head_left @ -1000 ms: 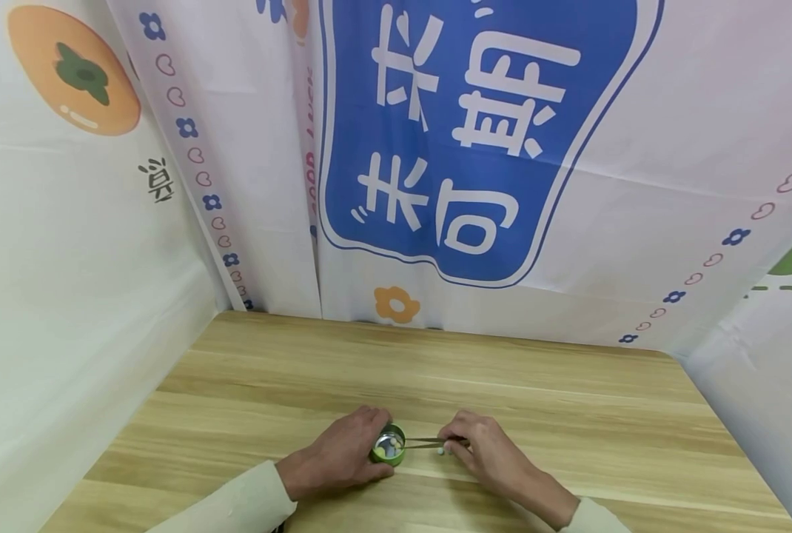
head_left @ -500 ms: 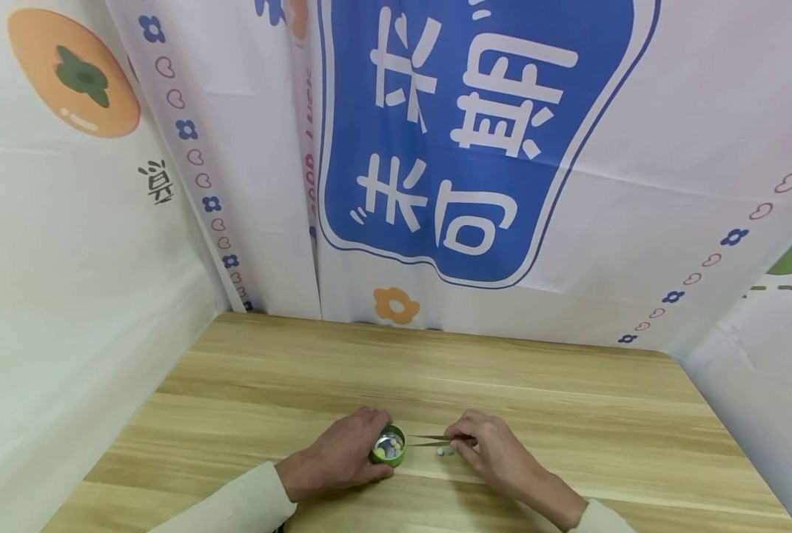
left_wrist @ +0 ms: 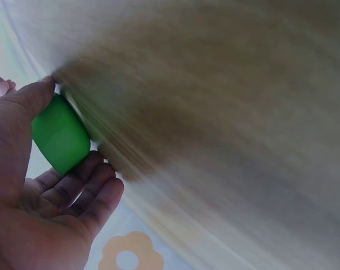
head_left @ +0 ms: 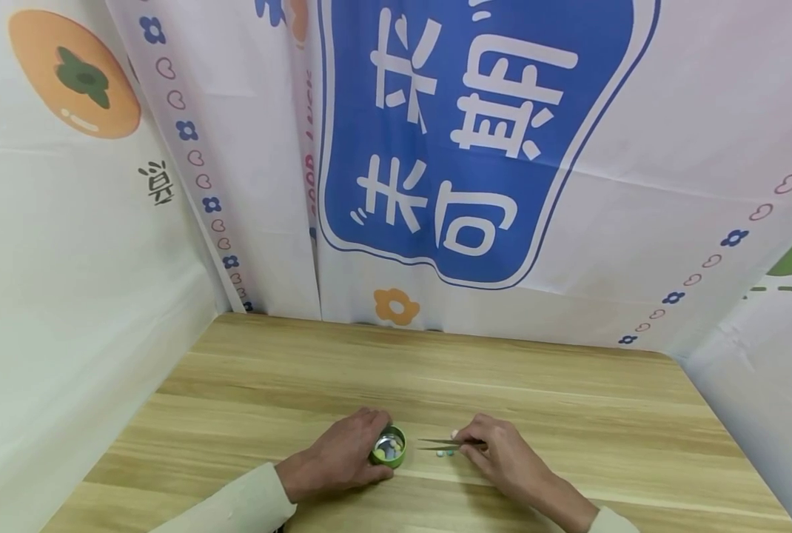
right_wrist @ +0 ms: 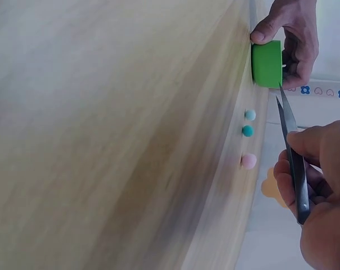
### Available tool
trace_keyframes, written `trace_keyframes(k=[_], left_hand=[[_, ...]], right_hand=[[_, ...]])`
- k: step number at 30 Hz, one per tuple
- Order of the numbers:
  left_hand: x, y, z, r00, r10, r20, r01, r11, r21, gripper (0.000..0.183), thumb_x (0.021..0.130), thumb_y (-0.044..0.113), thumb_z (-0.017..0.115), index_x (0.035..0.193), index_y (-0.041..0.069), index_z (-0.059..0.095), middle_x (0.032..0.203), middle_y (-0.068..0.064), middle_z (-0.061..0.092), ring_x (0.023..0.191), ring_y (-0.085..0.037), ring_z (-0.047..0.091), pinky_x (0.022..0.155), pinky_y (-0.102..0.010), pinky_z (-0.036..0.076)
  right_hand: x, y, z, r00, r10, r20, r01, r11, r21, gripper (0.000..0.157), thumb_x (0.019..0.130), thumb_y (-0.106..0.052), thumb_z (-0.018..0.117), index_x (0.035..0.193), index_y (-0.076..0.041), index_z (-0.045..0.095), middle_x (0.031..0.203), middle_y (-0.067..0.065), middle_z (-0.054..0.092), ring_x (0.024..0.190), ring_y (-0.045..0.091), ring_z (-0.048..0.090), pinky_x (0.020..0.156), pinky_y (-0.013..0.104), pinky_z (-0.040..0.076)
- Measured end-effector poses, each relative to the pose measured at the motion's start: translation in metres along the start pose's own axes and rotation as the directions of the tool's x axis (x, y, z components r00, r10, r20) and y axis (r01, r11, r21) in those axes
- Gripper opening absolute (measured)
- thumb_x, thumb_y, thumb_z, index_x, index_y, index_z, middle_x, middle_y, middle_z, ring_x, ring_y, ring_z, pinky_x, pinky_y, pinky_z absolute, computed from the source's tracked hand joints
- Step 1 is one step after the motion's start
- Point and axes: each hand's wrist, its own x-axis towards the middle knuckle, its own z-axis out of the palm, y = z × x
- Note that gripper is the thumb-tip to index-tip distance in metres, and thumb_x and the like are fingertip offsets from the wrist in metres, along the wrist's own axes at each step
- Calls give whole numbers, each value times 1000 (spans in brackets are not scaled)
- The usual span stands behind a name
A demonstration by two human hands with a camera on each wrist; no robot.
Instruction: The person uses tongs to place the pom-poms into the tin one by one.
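A small round green tin [head_left: 400,460] stands on the wooden table with several pale and yellow little balls inside. My left hand [head_left: 344,453] grips its left side, thumb and fingers on opposite sides of the wall, as the left wrist view also shows. Between thumb and fingers, my right hand [head_left: 505,453] holds metal tweezers [right_wrist: 296,169], their tips slightly apart with nothing between them, just right of the tin. Under and beside the tweezers lie a pale blue ball [right_wrist: 250,115], a teal ball [right_wrist: 247,131] and a pink ball [right_wrist: 249,161] on the table.
The wooden table [head_left: 289,370] reaches back to a printed cloth wall [head_left: 569,296] behind, with further cloth walls at the left and right.
My right hand and the tweezers have drawn back to the right, away from the tin. More of the loose balls now shows beside the right hand. The left hand and tin stay put.
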Motion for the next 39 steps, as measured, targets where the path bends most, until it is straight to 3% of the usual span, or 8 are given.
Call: trace_keyframes(k=[9, 18, 39], left_hand=[[0, -1, 0, 1000, 1, 10, -1, 1000, -6, 57, 79, 46, 80, 115, 11, 54, 102, 2, 63, 92, -8, 56, 75, -23, 52], [-1, -1, 0, 1000, 5, 11, -5, 1000, -16, 56, 79, 46, 80, 115, 11, 54, 102, 1, 63, 92, -8, 56, 74, -23, 52], [-1, -2, -1, 1000, 23, 4, -23, 1000, -15, 57, 80, 46, 79, 116, 10, 53, 104, 1, 63, 94, -9, 56, 76, -23, 52]], right_hand=[[-3, 4, -5, 1000, 5, 3, -5, 1000, -19, 16, 87, -3, 71, 102, -7, 74, 91, -2, 69, 80, -2, 60, 69, 17, 53], [-5, 6, -7, 999, 42, 10, -42, 997, -72, 12, 85, -3, 73, 96, -8, 75, 88, -6, 67, 81, 2, 63, 71, 18, 54], [-10, 13, -14, 1000, 24, 11, -22, 992, -123, 10, 84, -2, 72, 91, -8, 75, 87, -5, 68, 81, 5, 66, 70, 18, 54]])
